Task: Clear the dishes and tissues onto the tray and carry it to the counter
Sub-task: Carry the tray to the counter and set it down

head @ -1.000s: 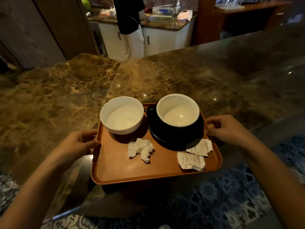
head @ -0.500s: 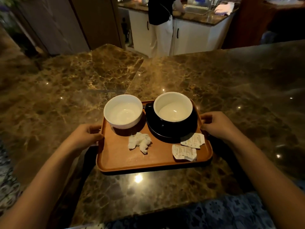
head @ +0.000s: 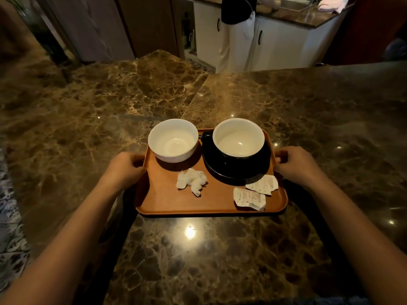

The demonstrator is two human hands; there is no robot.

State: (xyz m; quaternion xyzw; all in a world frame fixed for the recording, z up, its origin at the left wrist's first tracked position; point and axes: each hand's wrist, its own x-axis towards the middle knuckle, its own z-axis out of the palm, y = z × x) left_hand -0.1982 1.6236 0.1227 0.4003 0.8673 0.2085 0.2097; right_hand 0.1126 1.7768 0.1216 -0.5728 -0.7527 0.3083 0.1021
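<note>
An orange-brown tray [head: 167, 201] sits over the brown marble counter [head: 220, 260]. My left hand [head: 124, 167] grips its left edge and my right hand [head: 295, 165] grips its right edge. On the tray stand a white bowl [head: 172, 139] at the back left and a black cup with a white inside [head: 239, 137] on a black saucer [head: 237, 172] at the back right. A crumpled white tissue [head: 191, 181] lies in the middle. Two crumpled receipts [head: 250, 198] [head: 263, 184] lie at the front right.
The marble counter spreads wide to both sides and beyond the tray, with a seam [head: 196, 93] running back from the tray. Behind it a person in white trousers [head: 236, 40] stands at white cabinets [head: 279, 42]. Patterned floor tiles [head: 8, 216] show at the left.
The tray has travelled forward from over the counter's front edge to well over the marble top, both hands still on it. The view has tilted down and moved closer to the counter.
</note>
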